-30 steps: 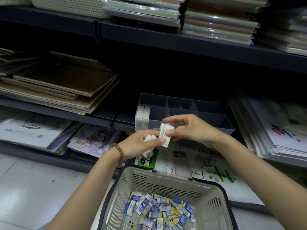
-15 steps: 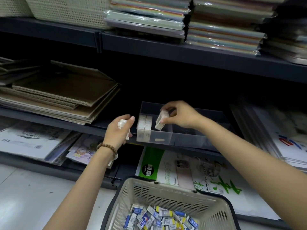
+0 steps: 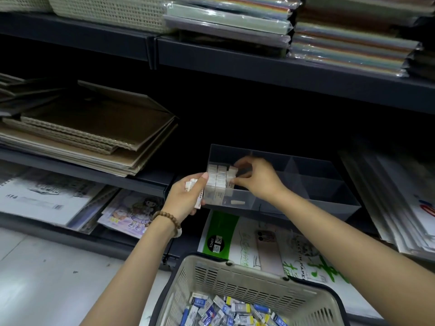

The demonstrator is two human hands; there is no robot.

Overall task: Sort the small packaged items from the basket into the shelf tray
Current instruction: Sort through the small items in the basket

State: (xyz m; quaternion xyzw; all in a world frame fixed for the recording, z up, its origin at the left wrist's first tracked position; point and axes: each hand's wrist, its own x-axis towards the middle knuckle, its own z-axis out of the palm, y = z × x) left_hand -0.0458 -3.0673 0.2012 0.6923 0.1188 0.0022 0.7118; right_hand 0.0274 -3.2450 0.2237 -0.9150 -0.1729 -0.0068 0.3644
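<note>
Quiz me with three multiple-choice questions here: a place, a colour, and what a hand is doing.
1. Where does the right hand hold its white packet?
A. Over the basket
B. At the tray's left end, beside the stacked packets
C. On the top shelf

2. What colour are most beads of the bracelet?
A. Green
B. Brown
C. Blue

3. What is the left hand doing?
A. Holding several packets
B. Hanging empty
C. Gripping the basket's handle

1 B: it pinches the packet against the stack.
2 B: the beads look brown.
3 A: packets stick out of its grip.
</note>
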